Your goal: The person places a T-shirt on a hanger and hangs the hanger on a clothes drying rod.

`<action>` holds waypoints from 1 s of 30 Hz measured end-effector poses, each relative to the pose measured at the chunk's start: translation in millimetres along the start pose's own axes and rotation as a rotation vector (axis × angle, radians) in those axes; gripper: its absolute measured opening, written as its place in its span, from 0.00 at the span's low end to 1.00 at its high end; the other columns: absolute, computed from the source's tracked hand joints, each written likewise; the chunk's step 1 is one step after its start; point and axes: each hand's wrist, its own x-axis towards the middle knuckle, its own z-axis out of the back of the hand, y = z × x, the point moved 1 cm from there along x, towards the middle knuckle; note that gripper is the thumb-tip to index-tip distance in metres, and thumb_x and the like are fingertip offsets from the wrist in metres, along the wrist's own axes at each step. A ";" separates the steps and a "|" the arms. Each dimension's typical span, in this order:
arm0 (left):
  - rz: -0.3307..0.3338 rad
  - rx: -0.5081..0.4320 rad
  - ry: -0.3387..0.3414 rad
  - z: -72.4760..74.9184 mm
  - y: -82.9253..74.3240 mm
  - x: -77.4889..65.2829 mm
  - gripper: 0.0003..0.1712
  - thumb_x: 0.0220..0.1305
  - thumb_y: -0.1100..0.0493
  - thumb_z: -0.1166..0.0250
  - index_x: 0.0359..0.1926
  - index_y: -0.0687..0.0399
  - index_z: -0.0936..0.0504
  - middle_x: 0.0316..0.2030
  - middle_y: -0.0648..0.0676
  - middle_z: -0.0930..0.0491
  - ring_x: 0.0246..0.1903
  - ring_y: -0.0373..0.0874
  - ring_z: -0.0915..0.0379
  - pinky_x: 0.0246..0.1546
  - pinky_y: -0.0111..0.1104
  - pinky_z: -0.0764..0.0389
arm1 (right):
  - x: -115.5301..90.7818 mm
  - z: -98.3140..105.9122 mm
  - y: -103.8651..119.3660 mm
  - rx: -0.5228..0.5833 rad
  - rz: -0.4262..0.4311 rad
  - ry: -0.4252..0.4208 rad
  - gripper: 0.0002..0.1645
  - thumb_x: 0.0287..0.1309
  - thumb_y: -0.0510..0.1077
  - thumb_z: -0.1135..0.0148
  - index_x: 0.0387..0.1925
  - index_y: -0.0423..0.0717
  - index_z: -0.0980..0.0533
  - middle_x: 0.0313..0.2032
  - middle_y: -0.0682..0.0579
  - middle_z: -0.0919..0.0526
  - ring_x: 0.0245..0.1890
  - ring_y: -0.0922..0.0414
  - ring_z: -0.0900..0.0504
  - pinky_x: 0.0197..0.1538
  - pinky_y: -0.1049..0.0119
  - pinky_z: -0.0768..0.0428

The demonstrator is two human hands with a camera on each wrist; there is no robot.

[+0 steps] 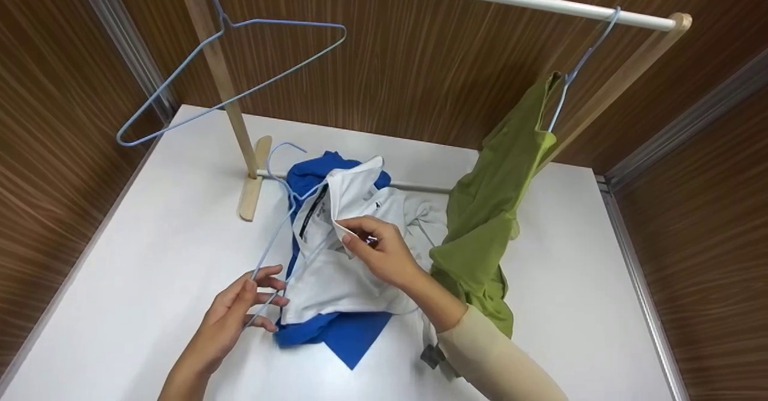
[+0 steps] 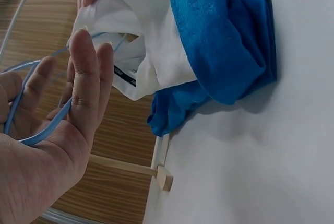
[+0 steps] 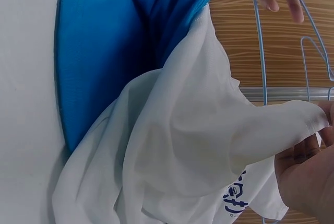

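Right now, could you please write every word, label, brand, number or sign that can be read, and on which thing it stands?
I can read no text with certainty; all marks are on the white shirt.
Black strip inside the neck: pale lettering, too small.
Grey print beside it: too small.
Dark mark on the front: too small.
Dark blue print: partly hidden, unreadable.

A plain cream sleeve [image 1: 498, 356] at the frame's lower right ends partway along the right forearm [image 1: 437, 298]; the right hand [image 1: 385, 251], near centre, and left hand [image 1: 231, 312], lower left, are bare.
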 end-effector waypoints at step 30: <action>-0.255 0.166 0.141 -11.0 -35.5 1.7 0.23 0.74 0.62 0.67 0.63 0.52 0.34 0.50 0.62 0.30 0.45 0.61 0.28 0.26 0.43 0.20 | 7.9 11.1 -8.4 -0.608 0.276 -0.340 0.39 0.62 0.57 0.50 0.69 0.45 0.47 0.69 0.41 0.54 0.69 0.42 0.59 0.65 0.45 0.59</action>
